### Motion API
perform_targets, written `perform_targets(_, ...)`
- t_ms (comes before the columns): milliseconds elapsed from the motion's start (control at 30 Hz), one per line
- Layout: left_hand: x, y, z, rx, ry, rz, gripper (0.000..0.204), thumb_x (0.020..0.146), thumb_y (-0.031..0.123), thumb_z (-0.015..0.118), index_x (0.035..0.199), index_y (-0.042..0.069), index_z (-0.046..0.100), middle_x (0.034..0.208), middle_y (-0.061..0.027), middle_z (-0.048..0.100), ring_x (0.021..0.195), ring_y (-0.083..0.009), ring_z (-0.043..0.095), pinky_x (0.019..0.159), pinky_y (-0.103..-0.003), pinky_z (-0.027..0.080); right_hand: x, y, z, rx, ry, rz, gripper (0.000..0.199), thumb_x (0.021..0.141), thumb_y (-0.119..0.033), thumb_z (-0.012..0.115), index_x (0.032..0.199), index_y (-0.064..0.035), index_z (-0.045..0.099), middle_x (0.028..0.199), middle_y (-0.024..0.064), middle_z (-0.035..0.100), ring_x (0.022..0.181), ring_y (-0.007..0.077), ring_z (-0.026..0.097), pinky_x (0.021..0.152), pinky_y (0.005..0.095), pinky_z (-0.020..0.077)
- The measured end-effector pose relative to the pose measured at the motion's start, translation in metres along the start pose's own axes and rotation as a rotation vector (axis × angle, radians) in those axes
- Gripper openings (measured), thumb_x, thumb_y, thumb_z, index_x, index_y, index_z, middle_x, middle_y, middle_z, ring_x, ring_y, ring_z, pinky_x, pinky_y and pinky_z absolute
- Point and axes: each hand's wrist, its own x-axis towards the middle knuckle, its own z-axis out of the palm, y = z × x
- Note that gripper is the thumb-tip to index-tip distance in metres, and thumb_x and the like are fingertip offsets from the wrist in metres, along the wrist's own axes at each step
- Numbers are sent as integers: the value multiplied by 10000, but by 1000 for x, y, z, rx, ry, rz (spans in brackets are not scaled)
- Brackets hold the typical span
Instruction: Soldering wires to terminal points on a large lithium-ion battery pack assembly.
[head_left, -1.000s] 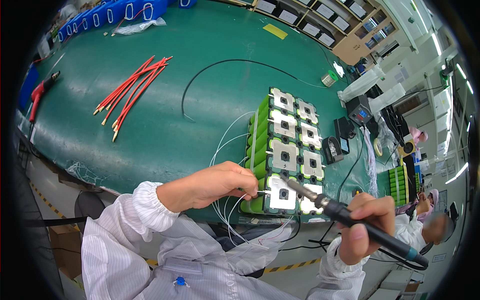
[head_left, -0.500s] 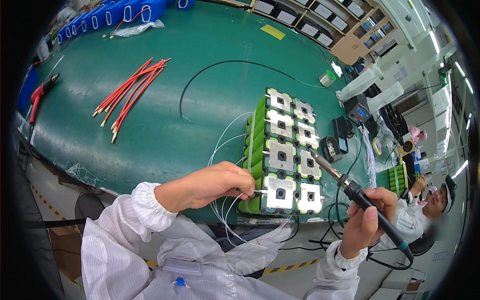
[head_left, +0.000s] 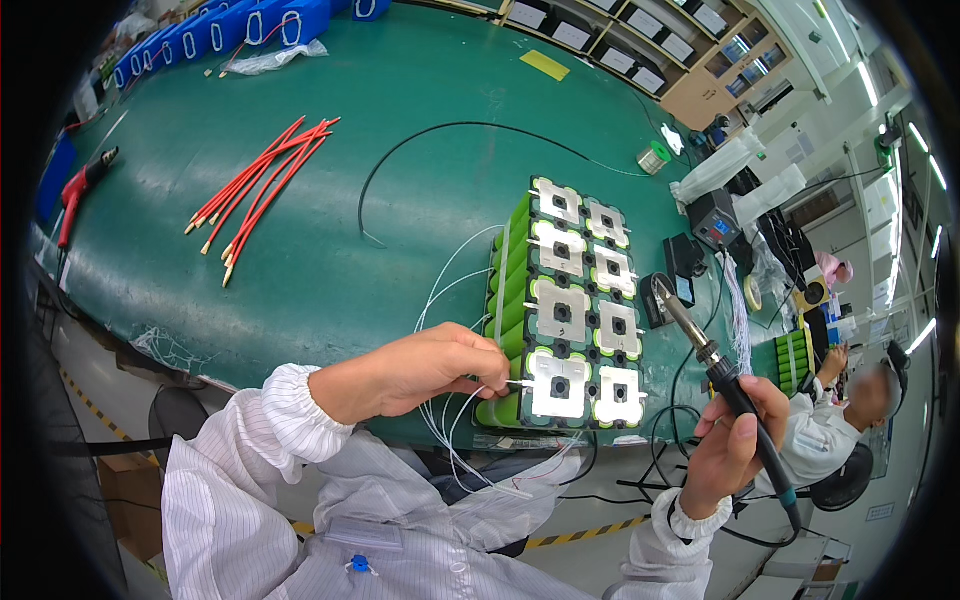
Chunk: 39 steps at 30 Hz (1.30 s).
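Left hand [head_left: 415, 372] pinched a white wire [head_left: 452, 290] against green battery pack [head_left: 560, 310]; right hand [head_left: 735, 440] gripped soldering iron [head_left: 715, 365]; hot tip risked bridging the metal tabs.

I see open green bench [head_left: 330, 270] left of the battery pack [head_left: 565, 305], while its right side is crowded by the soldering station [head_left: 712, 220] and cables [head_left: 690, 370].

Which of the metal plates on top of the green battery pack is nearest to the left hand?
The near-left plate, at the pack's corner closest to the person; the left hand holds a white wire against its edge.
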Motion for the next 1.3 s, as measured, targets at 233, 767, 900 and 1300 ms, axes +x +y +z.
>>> perform_targets(233,0,-1,0,-1,-1,4,147,780,168,590,700,46,614,762,-27,560,796,-128,508,821,-276,389,-7,4,-5,-13,16,12,455,905,-324,508,1166,48,521,804,122,564,589,102,499,440,189,370)
perform_targets(767,1,-2,-1,-26,-6,-2,135,778,174,602,738,47,622,805,-26,575,799,-114,516,833,-265,398,-8,12,-2,-16,-48,1,354,931,-260,531,1174,-3,543,811,86,504,601,117,479,480,214,370)
perform_targets(900,2,-4,-2,-37,-13,9,135,784,172,599,742,45,621,813,-29,580,798,-114,516,829,-261,398,-7,15,-2,-29,-55,-13,338,934,-256,531,1150,3,539,852,100,500,636,125,477,512,220,386)
perform_targets(1300,1,-7,-1,-30,-18,25,144,793,186,598,741,54,621,835,-28,585,810,-114,509,814,-260,399,-11,16,-3,0,-31,14,334,936,-264,529,1113,20,529,883,108,493,674,139,483,573,239,418)
